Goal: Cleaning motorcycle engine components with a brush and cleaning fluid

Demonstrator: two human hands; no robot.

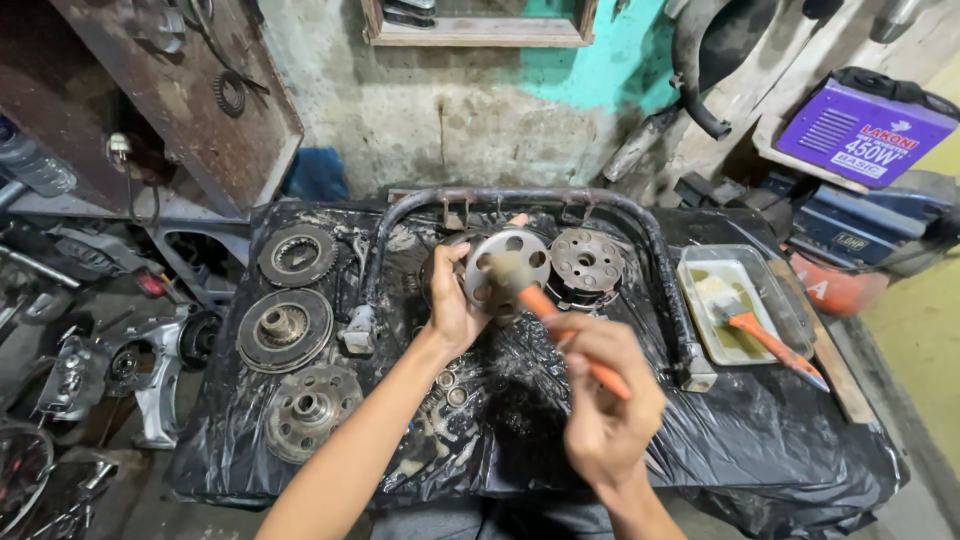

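Fingers of the left hand (455, 305) pinch a round metal hub (506, 266) with holes, held up at centre frame above the worktop (780, 440) covered in black plastic. Right hand (600, 400), fingers wrapped tight, grips an orange-handled brush (560, 335), its bristles touching the hub. Three clutch discs (285, 328) lie at left; a tray (795, 315) with another brush sits at right.

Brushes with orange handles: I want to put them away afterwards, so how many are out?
2. One brush is in the right hand, its bristles against the round metal part held by the left hand; the other brush lies in the tray at right.
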